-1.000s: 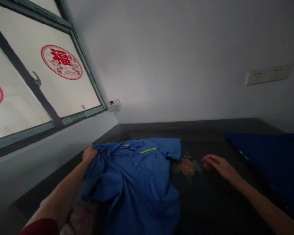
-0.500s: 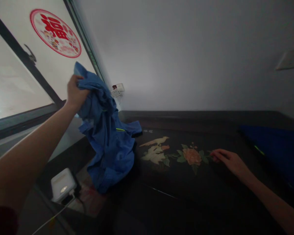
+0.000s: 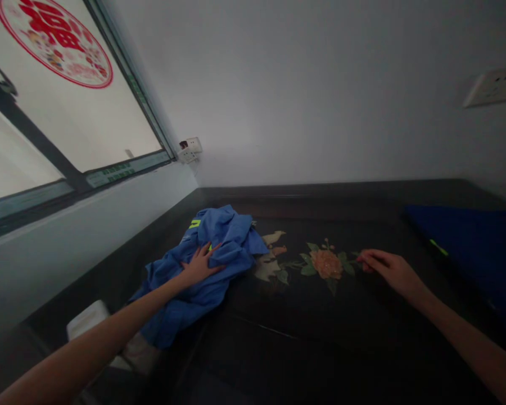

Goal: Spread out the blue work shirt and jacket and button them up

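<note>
A crumpled blue shirt with bright yellow-green marks lies in a heap on the left of the dark tabletop. My left hand rests on top of it, open, with its fingers spread over the cloth. Near the painted rose, my right hand hovers at or touches the tabletop; I cannot tell which. Its thumb and fingers are pinched together, and whatever they may hold is hidden.
A dark blue cloth with a small yellow-green strip lies flat at the right. Partly behind my left forearm is a white device. Wall sockets sit in the back corner beside a window, with another socket at upper right.
My left hand has come down to the right, lowering the raised blue shirt onto the tabletop, and its grip has opened. The right hand keeps its pinch in much the same place.
</note>
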`<state>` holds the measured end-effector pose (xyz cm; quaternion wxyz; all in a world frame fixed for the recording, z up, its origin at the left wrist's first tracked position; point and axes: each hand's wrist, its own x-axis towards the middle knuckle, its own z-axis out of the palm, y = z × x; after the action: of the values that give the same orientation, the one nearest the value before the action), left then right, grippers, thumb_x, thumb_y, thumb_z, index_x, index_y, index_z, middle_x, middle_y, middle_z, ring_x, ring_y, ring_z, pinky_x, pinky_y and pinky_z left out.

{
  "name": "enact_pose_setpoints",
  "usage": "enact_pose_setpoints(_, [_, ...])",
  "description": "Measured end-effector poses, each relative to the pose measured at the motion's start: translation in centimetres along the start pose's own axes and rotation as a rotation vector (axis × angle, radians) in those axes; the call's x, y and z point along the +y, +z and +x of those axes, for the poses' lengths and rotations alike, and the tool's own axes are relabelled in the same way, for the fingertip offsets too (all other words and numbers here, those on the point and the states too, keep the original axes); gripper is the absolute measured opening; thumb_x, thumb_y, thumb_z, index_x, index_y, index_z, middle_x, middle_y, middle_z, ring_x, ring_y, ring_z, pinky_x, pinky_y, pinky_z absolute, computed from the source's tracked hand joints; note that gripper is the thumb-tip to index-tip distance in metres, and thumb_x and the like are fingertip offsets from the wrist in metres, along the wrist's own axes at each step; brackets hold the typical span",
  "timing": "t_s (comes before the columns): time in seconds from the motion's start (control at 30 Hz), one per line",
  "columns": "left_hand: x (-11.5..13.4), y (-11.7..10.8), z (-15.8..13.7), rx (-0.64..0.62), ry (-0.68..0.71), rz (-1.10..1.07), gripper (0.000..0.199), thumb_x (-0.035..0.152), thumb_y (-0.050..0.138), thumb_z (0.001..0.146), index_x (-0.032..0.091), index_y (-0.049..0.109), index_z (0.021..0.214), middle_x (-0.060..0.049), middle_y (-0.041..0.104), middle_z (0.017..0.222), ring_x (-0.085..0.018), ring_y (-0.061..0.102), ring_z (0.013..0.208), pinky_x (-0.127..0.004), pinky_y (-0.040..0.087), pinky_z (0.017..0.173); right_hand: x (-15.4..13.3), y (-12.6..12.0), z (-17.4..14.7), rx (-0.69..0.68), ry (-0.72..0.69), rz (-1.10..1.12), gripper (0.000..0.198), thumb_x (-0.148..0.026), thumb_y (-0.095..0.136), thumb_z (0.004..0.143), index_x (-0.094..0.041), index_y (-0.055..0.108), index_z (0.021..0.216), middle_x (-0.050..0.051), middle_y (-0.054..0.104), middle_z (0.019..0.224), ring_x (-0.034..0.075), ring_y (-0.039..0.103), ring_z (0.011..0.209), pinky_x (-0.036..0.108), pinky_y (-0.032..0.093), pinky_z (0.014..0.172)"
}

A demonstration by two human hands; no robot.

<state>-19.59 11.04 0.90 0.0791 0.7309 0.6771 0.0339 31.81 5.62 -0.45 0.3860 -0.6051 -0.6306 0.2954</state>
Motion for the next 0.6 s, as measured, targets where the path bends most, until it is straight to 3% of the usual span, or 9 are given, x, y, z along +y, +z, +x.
enact_pose_setpoints(0.1, [-0.7, 0.6, 0.5, 0.023, -0.030, 0.019, 0.060, 0.048, 0.047, 0.086, 0.033, 0.035, 0.143, -0.010, 0.019, 0.156, -0.045, 0.013, 0.140, -0.075, 0.024, 0.095, -0.3, 0.0, -0.1, -0.007, -0.008, -0.007, 0.055, -0.070, 0.048, 0.075, -0.019, 0.067, 0.077, 0.006, 0.065, 0.066, 0.022, 0.061, 0.067, 0.034, 0.049, 0.067])
enact_pose_setpoints(0.17, [-1.4, 0.7, 1.6, 0.047, -0.020, 0.016, 0.059, 0.045, 0.047, 0.086, 0.031, 0.037, 0.142, -0.011, 0.022, 0.155, -0.045, 0.014, 0.140, -0.077, 0.021, 0.095, -0.3, 0.0, -0.1, -0.009, -0.015, -0.011, 0.051, -0.066, 0.048, 0.077, -0.019, 0.067, 0.078, 0.005, 0.064, 0.067, 0.022, 0.061, 0.068, 0.034, 0.048, 0.068])
enact_pose_setpoints(0.4, [-3.9, -0.5, 5.7, 0.021, 0.052, 0.012, 0.057, 0.036, 0.047, 0.085, 0.021, 0.042, 0.140, -0.015, 0.027, 0.153, -0.043, 0.023, 0.138, -0.073, 0.022, 0.098, -0.6, 0.1, -0.5, -0.018, -0.062, -0.034, 0.040, -0.052, 0.045, 0.083, -0.017, 0.064, 0.078, 0.003, 0.062, 0.067, 0.019, 0.060, 0.068, 0.031, 0.045, 0.068])
enact_pose_setpoints(0.6, [-3.7, -1.5, 6.3, 0.049, 0.035, 0.019, 0.051, 0.034, 0.046, 0.088, 0.017, 0.046, 0.136, -0.013, 0.032, 0.151, -0.040, 0.034, 0.132, -0.071, 0.026, 0.097, -0.4, 0.3, -0.5, 0.026, -0.119, -0.031, 0.034, -0.044, 0.045, 0.085, -0.016, 0.063, 0.075, 0.003, 0.063, 0.066, 0.017, 0.059, 0.065, 0.029, 0.044, 0.065])
